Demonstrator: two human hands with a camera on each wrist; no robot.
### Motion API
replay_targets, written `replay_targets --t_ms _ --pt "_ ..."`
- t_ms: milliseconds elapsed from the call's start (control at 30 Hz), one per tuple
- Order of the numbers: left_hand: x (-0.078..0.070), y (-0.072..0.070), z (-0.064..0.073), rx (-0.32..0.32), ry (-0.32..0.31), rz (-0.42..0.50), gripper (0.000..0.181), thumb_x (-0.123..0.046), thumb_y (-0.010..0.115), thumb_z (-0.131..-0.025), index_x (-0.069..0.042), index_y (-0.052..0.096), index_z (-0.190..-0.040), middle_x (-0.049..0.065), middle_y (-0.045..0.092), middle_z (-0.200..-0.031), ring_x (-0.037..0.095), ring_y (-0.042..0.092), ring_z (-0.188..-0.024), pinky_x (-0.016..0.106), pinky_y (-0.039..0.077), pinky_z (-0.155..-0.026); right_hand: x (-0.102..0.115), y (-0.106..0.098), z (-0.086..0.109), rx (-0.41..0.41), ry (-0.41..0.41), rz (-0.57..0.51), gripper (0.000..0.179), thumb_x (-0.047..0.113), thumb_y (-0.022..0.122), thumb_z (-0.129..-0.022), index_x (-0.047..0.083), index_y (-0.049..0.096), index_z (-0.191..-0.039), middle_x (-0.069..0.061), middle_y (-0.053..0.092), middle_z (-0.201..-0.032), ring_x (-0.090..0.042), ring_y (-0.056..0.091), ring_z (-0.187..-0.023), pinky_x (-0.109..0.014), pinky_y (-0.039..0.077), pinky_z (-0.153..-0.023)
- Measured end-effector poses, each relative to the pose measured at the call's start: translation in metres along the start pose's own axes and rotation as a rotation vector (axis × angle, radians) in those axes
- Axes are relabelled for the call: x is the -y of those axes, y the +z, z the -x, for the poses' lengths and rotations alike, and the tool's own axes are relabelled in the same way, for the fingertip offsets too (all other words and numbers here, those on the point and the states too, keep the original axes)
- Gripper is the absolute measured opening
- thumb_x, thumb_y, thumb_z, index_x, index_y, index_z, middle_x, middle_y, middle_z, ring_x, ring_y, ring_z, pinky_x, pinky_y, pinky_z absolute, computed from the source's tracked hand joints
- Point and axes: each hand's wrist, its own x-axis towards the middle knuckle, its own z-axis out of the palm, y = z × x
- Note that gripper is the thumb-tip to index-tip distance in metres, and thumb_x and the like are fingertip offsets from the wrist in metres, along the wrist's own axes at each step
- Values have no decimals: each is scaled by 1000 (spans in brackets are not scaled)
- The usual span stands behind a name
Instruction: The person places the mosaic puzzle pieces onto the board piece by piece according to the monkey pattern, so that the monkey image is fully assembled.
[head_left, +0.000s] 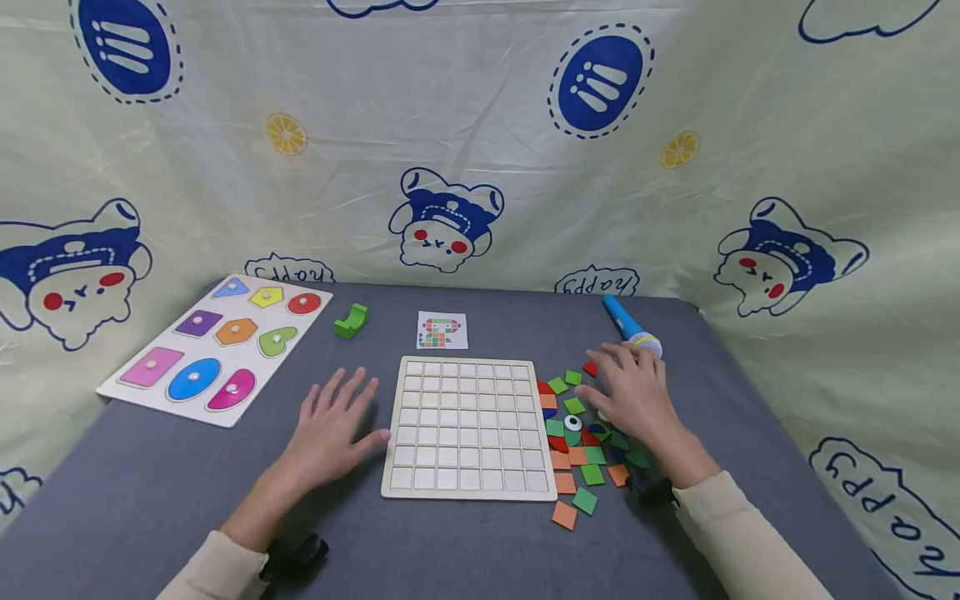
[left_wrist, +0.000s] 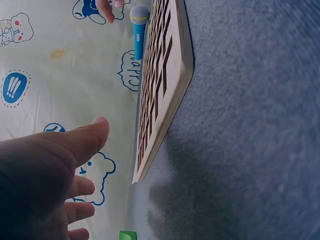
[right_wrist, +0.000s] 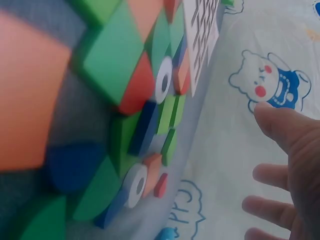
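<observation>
A pale wooden grid board [head_left: 471,428] lies on the grey table, its square cells bare. My left hand [head_left: 333,433] is held with fingers spread at the board's left side, thumb tip right at the edge. In the left wrist view that hand [left_wrist: 65,165] holds nothing. Over the right part of the scattered pieces hovers my right hand [head_left: 637,396], fingers apart and nothing gripped. The pieces include orange squares [head_left: 565,515], green squares [head_left: 585,500], red pieces [head_left: 590,367] and a round white eye piece [head_left: 573,423]. From the right wrist, several green, orange and dark blue pieces [right_wrist: 143,128] show close up.
Behind the board lies a small pattern card [head_left: 442,331]. A green curved block [head_left: 352,322] sits to its left, beside a white shape puzzle board [head_left: 258,358]. A blue toy microphone [head_left: 622,317] lies at the back right, close to my right fingertips. A printed curtain [head_left: 480,108] hangs behind the table.
</observation>
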Motion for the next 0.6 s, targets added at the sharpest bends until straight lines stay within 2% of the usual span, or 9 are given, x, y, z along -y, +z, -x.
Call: replay_targets --t_ms 133,433,600 --pt "-1 2 -1 18 16 7 76 -45 66 -84 -8 39 -144 16 31 -153 41 20 -143 64 16 -111 -4 2 -6 38 2 -18 59 43 65 -86 12 52 -134 -18 44 -138 -44 27 -128 -65 19 -100" --pt "0 9 -3 42 57 34 71 -40 68 -84 -8 43 -142 14 38 -150 40 27 -140 64 23 -107 -2 13 -18 61 -43 -26 52 40 69 -84 14 58 -128 -16 51 -131 -40 33 -123 -60 24 -99" --pt "0 11 -4 65 71 82 72 -38 70 -83 -8 43 -142 14 38 -150 39 28 -139 63 25 -105 -6 17 -26 77 -13 -39 50 39 69 -84 15 59 -127 -16 50 -130 -40 34 -122 -59 25 -96"
